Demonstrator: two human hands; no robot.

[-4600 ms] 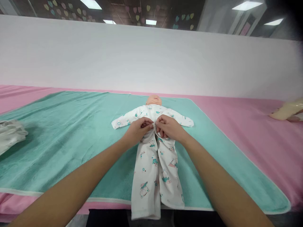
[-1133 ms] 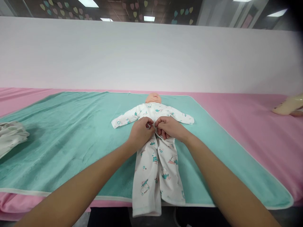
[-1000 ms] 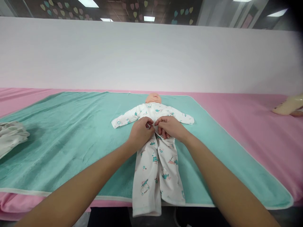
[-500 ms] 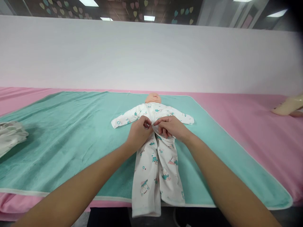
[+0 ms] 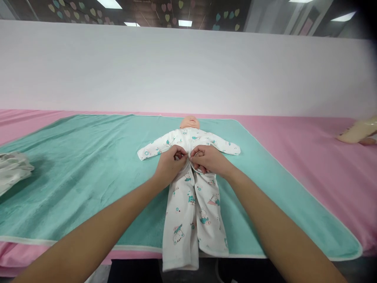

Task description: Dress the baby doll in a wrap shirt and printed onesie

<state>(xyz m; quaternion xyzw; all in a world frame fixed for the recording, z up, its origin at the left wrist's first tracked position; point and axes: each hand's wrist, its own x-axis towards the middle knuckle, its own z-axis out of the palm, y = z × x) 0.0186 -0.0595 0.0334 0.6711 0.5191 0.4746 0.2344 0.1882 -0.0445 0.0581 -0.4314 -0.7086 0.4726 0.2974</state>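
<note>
A baby doll (image 5: 190, 122) lies on its back, dressed in a white printed long-sleeved romper (image 5: 181, 220) with animal figures. Its sleeves spread to both sides and its legs point towards me. At the waist, my left hand (image 5: 172, 163) pinches the romper's front edge between thumb and finger. From the other side my right hand (image 5: 208, 159) pinches the front edge too, its other fingers curled under the cloth. The two fingertips almost meet at the middle; any fastener there is too small to make out.
Beneath the doll a teal blanket (image 5: 97, 173) covers part of a pink cloth (image 5: 318, 157). Crumpled white fabric (image 5: 13, 169) lies at the left edge. A beige, limb-shaped object (image 5: 357, 131) rests at the far right. A white wall (image 5: 188, 70) stands behind.
My right forefinger was stretched out along the edge; now it is bent into a pinch with the thumb. My left hand keeps its hold at the waist. The doll lies the same.
</note>
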